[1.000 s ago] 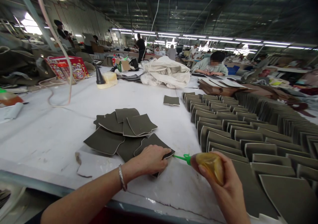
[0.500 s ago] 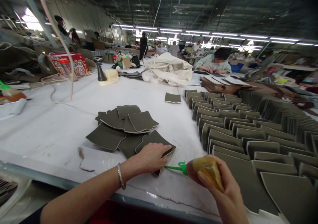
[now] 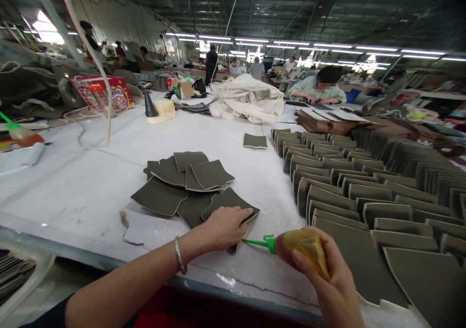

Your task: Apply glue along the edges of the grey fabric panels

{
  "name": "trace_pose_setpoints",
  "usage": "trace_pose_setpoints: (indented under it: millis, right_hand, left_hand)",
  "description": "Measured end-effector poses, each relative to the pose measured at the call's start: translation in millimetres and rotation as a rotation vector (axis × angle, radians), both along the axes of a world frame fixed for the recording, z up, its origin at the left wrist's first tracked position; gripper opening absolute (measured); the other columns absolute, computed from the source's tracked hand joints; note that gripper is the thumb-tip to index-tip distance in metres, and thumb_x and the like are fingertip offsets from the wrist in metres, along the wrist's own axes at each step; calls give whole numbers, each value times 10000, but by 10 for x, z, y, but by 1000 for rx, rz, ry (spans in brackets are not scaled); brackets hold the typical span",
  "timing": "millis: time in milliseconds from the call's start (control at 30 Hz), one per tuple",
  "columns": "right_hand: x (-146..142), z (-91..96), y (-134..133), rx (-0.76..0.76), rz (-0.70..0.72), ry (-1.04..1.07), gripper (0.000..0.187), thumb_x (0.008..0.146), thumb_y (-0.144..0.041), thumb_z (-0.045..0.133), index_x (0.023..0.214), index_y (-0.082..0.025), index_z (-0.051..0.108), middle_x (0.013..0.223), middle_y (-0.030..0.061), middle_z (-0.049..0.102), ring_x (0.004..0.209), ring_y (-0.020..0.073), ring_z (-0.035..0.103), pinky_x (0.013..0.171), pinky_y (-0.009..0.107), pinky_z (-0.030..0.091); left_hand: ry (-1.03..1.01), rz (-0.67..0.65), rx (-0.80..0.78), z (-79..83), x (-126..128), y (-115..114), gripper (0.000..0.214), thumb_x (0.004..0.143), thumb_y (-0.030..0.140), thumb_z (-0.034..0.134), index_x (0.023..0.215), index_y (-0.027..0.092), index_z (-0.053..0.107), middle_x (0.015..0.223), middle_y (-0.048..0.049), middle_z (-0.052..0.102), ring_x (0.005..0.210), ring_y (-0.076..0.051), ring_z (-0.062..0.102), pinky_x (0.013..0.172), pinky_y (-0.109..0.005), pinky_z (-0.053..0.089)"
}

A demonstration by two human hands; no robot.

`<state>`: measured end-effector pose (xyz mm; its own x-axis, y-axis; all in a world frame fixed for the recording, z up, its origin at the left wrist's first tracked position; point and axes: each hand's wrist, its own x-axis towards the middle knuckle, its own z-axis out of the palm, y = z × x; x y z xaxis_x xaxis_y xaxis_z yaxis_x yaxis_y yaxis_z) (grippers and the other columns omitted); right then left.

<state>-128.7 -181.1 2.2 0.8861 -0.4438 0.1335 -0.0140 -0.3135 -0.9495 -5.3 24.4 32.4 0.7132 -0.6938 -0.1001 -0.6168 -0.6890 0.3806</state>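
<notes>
My left hand (image 3: 224, 227), a bracelet at its wrist, is closed on a dark olive piece (image 3: 229, 202) at the near edge of a loose pile. Its index finger stretches across the top of the piece; the thumb side is partly hidden. In my right hand (image 3: 333, 270) lies a squeeze bottle (image 3: 304, 250) of amber liquid, tilted with its thin green nozzle (image 3: 257, 243) pointing left. The nozzle tip is close beside my left hand, at the pale edge under the piece. More olive pieces (image 3: 160, 197) overlap behind my left hand.
Rows of overlapping olive pieces (image 3: 327, 192) cover the right of the white table (image 3: 91, 187). A single piece (image 3: 255, 140) lies apart. Farther back are a white cloth bundle (image 3: 251, 97), a black cone (image 3: 149, 106), a red box (image 3: 122, 92) and a seated person (image 3: 316, 92). A hose (image 3: 108, 100) hangs at left.
The view has shifted slightly. Both hands, the bottle and the olive piece keep nearly the same places relative to each other.
</notes>
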Motion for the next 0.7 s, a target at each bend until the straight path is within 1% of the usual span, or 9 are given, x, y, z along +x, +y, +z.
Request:
trace_pose_setpoints:
  millis: [67,100,233,367,400,533,567,667,700]
  right_hand:
    - [-20,-50,-42,-4,85,19,568,726,-523,743,1177,-241,544,1039,27,636,931,238,612,787,278,500]
    - [-31,-68,-51,1,100,21,564,732,-519,740,1182,-244,540,1049,27,635,938,237,611,790,276,500]
    - [-65,-80,-15,15,18,9,533,764,-529,716,1183,-261,525,1050,9,614,950,214,588,834,262,460]
    - [-63,-77,-3,36,84,33,564,751,-550,714,1190,-251,526,1061,23,613,937,222,592,820,275,479]
    - [-57,-77,-11,28,81,38,576,744,-553,719,1192,-247,525,1060,29,615,935,228,595,816,282,484]
    - [-44,-84,-36,-15,-7,12,586,730,-543,732,1191,-245,527,1042,34,619,942,243,598,815,297,490]
    - [-46,-94,-37,-13,-2,5,581,731,-536,733,1192,-245,531,1045,36,620,939,245,603,812,298,496]
    - [-47,-142,-45,17,87,20,567,734,-522,733,1188,-242,539,1055,44,632,908,248,624,787,302,517]
    - [-39,-153,-53,18,96,25,561,739,-522,728,1188,-243,539,1061,45,633,916,250,625,788,304,517]
  left_hand:
    - [-7,-4,1,2,-8,2,542,863,228,383,1396,222,480,1164,-88,676,1013,-290,657,868,-403,509]
    - [-10,-5,4,5,-13,3,540,864,230,382,1395,221,480,1143,-90,680,999,-293,660,857,-406,512]
    - [-18,0,13,12,-24,7,528,869,227,374,1385,221,487,1121,-90,678,985,-286,661,838,-391,515]
    - [-22,-3,27,1,-20,6,525,876,237,378,1392,221,476,1110,-88,676,970,-284,663,830,-391,517]
    - [-24,-4,29,-4,-17,5,524,877,242,380,1391,221,477,1110,-89,675,969,-287,663,829,-395,518]
    - [-32,-5,24,-22,-8,1,513,889,253,365,1385,213,488,1103,-95,674,960,-298,665,822,-420,524]
    - [-31,-7,21,-24,-7,1,513,890,254,362,1386,212,487,1102,-95,673,958,-300,665,821,-425,525]
    - [-25,-15,11,-27,-8,2,518,885,254,369,1389,214,485,1105,-92,672,962,-305,665,821,-433,527]
    - [-23,-15,9,-27,-10,3,520,881,250,373,1387,215,487,1107,-92,671,966,-306,665,823,-432,527]
